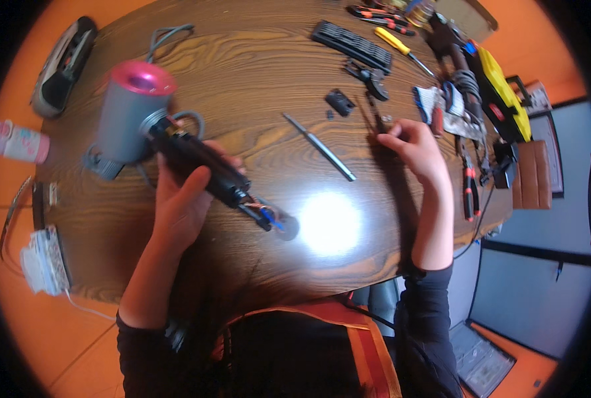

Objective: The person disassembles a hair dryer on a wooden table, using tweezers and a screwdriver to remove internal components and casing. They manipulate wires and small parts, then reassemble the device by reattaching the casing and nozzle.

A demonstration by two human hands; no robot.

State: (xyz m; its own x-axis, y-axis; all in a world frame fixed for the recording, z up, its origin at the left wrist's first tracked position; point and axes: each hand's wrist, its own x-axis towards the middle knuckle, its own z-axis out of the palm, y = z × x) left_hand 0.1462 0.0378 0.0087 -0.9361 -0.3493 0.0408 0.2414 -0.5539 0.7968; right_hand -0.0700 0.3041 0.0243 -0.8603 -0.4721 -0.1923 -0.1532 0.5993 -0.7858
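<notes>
My left hand (186, 199) grips a partly opened hair dryer (126, 119) by its black inner handle. The grey head with its pink ring tilts up to the left. From the handle's lower end, copper and blue wires (269, 217) stick out, close to a dark round piece (287, 228). Over the right half of the table, my right hand (414, 149) pinches slim dark tweezers (373, 119), their two prongs pointing away from me. Between the hands lies a thin silver screwdriver (320, 147). A small black plastic part (340, 102) rests beyond it.
A black bit holder (352, 45), a yellow screwdriver (401, 46) and red-black pliers (469, 189) lie on the wooden table (255, 73). At right stands a yellow-black toolbox (504, 93). A pink bottle (20, 142) and a power strip (53, 259) are at left. Bright glare covers the front middle.
</notes>
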